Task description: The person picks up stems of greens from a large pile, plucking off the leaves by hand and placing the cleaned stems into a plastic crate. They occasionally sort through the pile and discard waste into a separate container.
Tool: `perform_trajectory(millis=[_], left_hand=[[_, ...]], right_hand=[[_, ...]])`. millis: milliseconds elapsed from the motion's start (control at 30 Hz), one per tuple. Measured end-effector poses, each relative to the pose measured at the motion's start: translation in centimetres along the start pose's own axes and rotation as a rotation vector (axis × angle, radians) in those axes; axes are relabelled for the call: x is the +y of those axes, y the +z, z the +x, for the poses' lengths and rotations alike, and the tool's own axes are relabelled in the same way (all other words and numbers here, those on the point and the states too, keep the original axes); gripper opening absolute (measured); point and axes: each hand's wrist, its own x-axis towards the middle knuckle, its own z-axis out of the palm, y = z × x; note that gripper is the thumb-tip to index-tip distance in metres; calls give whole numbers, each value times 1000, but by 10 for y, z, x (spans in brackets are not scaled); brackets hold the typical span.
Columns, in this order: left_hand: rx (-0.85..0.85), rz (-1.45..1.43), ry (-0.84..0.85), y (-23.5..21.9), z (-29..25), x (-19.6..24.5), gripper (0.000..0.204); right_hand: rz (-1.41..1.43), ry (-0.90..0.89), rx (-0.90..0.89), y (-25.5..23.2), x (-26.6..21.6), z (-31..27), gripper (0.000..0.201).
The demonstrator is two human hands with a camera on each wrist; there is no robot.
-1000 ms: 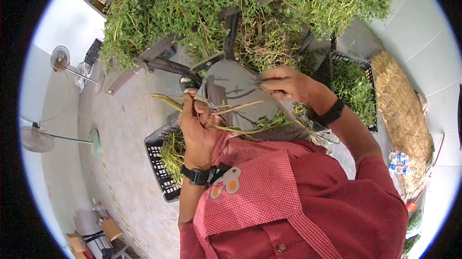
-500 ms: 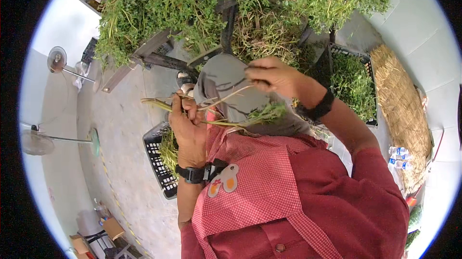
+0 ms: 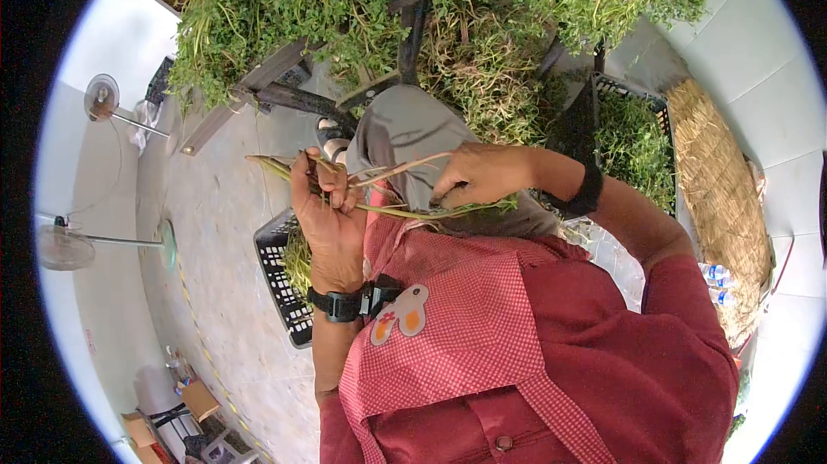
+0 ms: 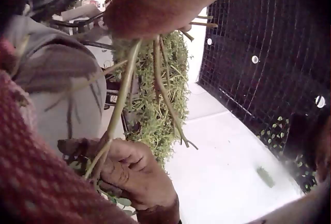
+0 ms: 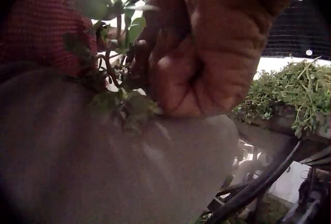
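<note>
My left hand (image 3: pixel 332 223) grips a few cut plant stems (image 3: pixel 392 211) between its curled fingers, their thick ends sticking out to the left. In the left wrist view, green and brownish stems (image 4: pixel 122 97) hang from below that hand (image 4: pixel 160 6). My right hand (image 3: pixel 491 175) is over the lap, its curled fingertips pinching the longer green stem close to its leafy end. The right wrist view has small rounded leaves (image 5: pixel 135 30) beside the curled right hand (image 5: pixel 207 53). A thin reddish-brown stem (image 3: pixel 409 164) reaches toward the back of the right hand.
A large heap of leafy greens (image 3: pixel 345 16) covers the table ahead, with more plants (image 3: pixel 482 68) beneath. Black crates holding plants stand at left (image 3: pixel 274 270) and right (image 3: pixel 637 154). A rolled straw mat (image 3: pixel 719 197) lies at far right; standing fans (image 3: pixel 102 98) are at left.
My right hand has come down and toward me, from above the stems to the leafy end of the green one. My left hand, still holding the stems, has shifted slightly left.
</note>
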Motion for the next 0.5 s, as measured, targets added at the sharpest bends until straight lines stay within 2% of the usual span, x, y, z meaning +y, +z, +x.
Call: perform_trajectory(millis=[167,233,267,333,367,433,467,500], left_hand=[[22,25,21,6,-5,0,16],[-8,4,8,2,-5,0,17],[-11,5,8,0,-4,0,17],[-38,26,37,-2,-4,-1,18],[-45,24,39,1,-5,-1,18],[21,14,-2,4,-7,-2,19],[19,14,1,1,-7,1,19],[5,16,26,-4,-7,4,18]], right_hand=[[-15,29,-14,7,8,2,22],[-196,74,190,15,14,1,22],[-197,74,192,15,14,2,22],[-253,264,458,12,10,4,29],[-259,262,463,13,21,6,29],[-336,-62,748,18,54,9,31],[-49,351,690,3,32,-2,28],[-51,350,691,0,45,-14,28]])
